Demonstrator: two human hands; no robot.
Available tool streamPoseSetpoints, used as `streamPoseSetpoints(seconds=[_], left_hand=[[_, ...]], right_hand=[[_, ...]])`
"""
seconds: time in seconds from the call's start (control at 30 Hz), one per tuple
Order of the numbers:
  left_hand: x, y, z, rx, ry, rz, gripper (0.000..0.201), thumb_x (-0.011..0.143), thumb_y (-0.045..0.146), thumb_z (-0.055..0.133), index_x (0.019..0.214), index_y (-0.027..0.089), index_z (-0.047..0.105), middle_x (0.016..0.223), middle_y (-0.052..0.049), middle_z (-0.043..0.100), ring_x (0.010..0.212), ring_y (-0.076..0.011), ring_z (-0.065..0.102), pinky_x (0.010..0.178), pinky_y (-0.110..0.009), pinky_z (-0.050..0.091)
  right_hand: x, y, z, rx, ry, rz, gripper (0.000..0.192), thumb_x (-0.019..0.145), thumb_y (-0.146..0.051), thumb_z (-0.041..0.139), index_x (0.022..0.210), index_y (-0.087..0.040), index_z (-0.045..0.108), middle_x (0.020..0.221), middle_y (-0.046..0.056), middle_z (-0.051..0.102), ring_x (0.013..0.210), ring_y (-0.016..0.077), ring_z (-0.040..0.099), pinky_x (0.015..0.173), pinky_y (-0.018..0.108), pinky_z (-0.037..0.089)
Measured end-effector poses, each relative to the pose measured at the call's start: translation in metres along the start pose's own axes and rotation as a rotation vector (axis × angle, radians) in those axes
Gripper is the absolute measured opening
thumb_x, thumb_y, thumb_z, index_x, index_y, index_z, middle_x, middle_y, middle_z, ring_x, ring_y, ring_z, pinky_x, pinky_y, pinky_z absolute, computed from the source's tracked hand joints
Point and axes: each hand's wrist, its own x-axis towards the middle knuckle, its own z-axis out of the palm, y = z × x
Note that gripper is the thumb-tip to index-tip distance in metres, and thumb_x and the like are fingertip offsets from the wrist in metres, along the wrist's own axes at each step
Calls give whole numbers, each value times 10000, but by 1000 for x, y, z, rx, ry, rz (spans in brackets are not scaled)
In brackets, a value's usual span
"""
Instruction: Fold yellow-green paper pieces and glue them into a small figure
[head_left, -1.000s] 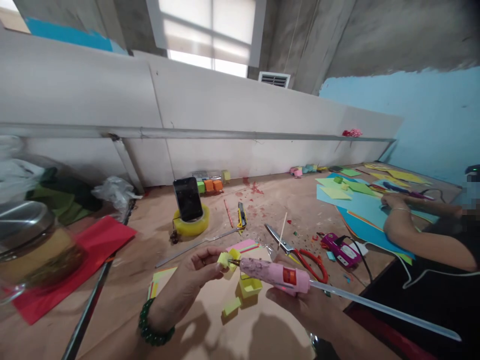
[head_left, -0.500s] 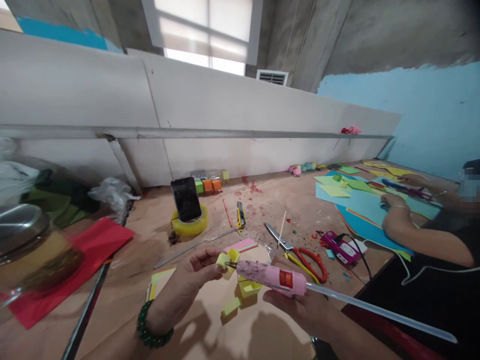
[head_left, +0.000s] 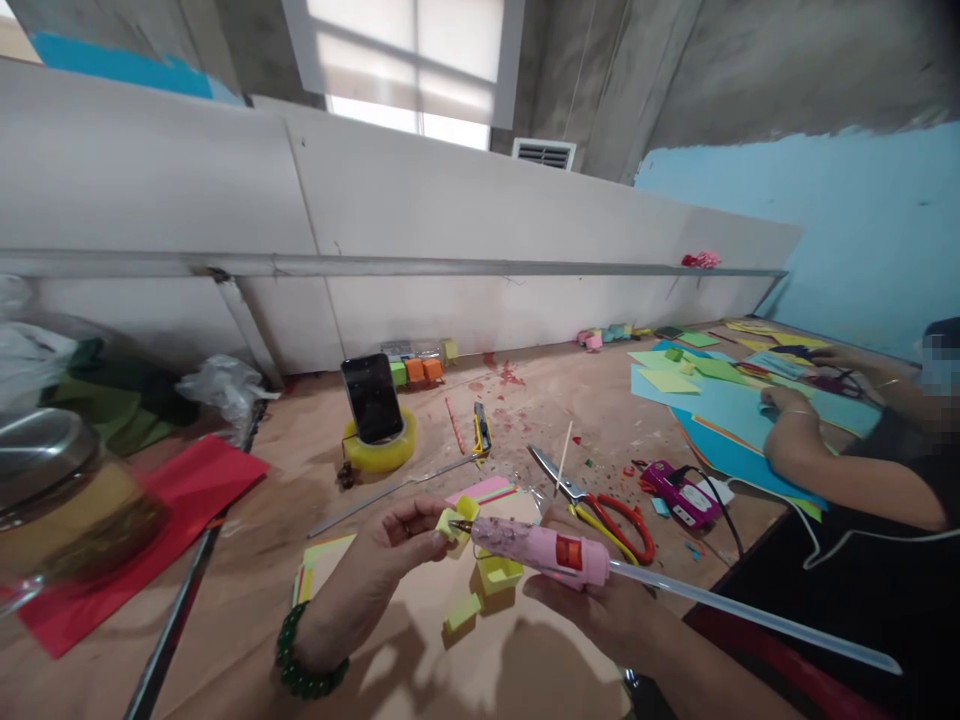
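We hold a small yellow paper piece point(head_left: 455, 520) pinched in the fingers of our left hand point(head_left: 397, 545), just above the desk point(head_left: 525, 660). Our right hand point(head_left: 592, 610) is closed around the grip of a pink glue gun point(head_left: 540, 545), with its tip touching the paper piece. A long clear glue stick point(head_left: 750, 615) juts out of the back of the gun, pointing right. A green bead bracelet point(head_left: 304, 670) sits on our left wrist.

Under the gun, on the desk, lie a folded yellow paper box point(head_left: 499, 572) and a flat yellow scrap point(head_left: 463, 611), with a stack of coloured paper squares point(head_left: 319, 560) to their left. Just beyond the gun lie red-handled scissors point(head_left: 600, 505), a thin wooden stick point(head_left: 564, 455) and a yellow utility knife point(head_left: 481, 430). Farther back a phone point(head_left: 371, 397) stands upright in a roll of yellow tape point(head_left: 379, 450). A red paper sheet point(head_left: 150, 520) lies on the left.

On the right, another person's arm point(head_left: 840, 475) rests on a blue paper sheet point(head_left: 720, 410), and a purple glue gun point(head_left: 679, 492) lies near that sheet's edge.
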Motion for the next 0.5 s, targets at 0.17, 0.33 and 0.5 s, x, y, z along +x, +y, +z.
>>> streamPoseSetpoints(seconds=[0.17,0.33,0.5], left_hand=[[0,2,-3,-20,26,28,255,531,262,856,749,190,744,751,-11,718,697,-138,590,654,-224,470],[1,11,-16,-102,112,68,308,527,296,873,786,196,740,779,-12,724,729,-143,630,663,-211,497],[-1,24,-19,-146,185,116,335,488,297,894,768,195,741,773,3,722,707,-121,636,644,-173,523]], right_hand=[[0,-4,-4,-34,6,3,345,891,-515,512,919,-217,684,887,55,646,784,197,602,742,313,518],[-4,3,-7,144,117,-1,250,847,-445,610,996,-254,674,801,37,680,727,196,631,674,288,558],[-5,31,-8,329,509,-45,324,777,-524,646,899,-227,690,761,54,698,591,183,608,530,288,542]])
